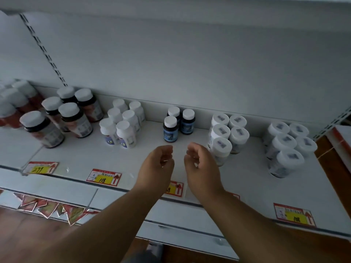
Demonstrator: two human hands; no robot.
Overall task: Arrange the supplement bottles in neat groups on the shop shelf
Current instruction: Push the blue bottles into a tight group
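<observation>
Groups of supplement bottles stand on the white shelf (79, 158). At the left are dark brown bottles (76, 120) with white caps. Several small white bottles (123, 122) come after them, then three blue-labelled dark bottles (171, 129) in the middle. Two clusters of white jars stand to the right, one (226, 133) nearer the middle and one (286, 149) at the far right. My left hand (157, 166) and my right hand (199, 164) hover side by side just in front of the blue-labelled bottles. Their fingers are loosely curled and hold nothing.
Red and yellow price tags (104, 177) line the shelf's front edge. More red-labelled bottles (13, 103) stand at the far left. A slotted upright (43, 50) runs up the back wall. Below hangs a string of red pennants (49, 205). A wooden floor shows underneath.
</observation>
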